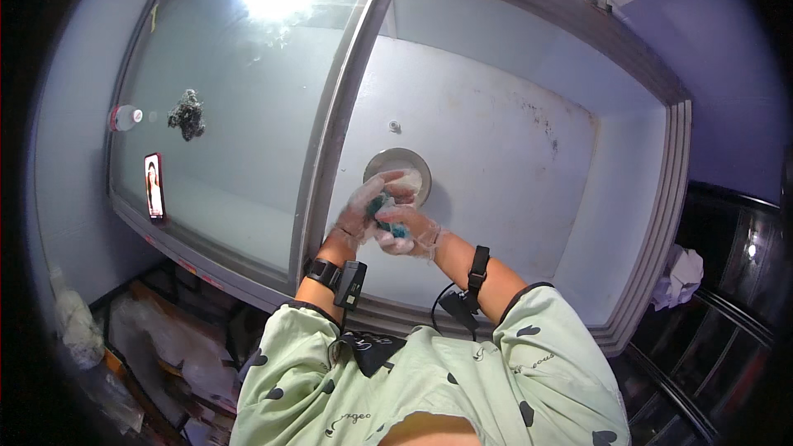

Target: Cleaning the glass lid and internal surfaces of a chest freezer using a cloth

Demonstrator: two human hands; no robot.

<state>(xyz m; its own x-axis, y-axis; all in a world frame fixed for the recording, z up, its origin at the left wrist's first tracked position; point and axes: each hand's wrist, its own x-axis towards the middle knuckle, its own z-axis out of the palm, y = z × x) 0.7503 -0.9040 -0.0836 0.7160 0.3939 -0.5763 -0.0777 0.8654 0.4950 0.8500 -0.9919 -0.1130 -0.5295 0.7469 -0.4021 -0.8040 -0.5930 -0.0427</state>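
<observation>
Both my hands wear thin clear plastic gloves and meet above a round metal bowl inside a white chest with raised rims. My left hand grips one side of a crumpled blue-green cloth or scourer; its exact kind cannot be told. My right hand closes around the lower part of the same item. Something whitish, perhaps foam, lies in the bowl behind the fingers. A small round fitting is on the chest's floor just beyond the bowl.
A sliding glass lid covers the chest's left half. On it lies a dark clump of wire-like fibres. A bottle and a lit phone are at its left edge. White cloth hangs outside at right.
</observation>
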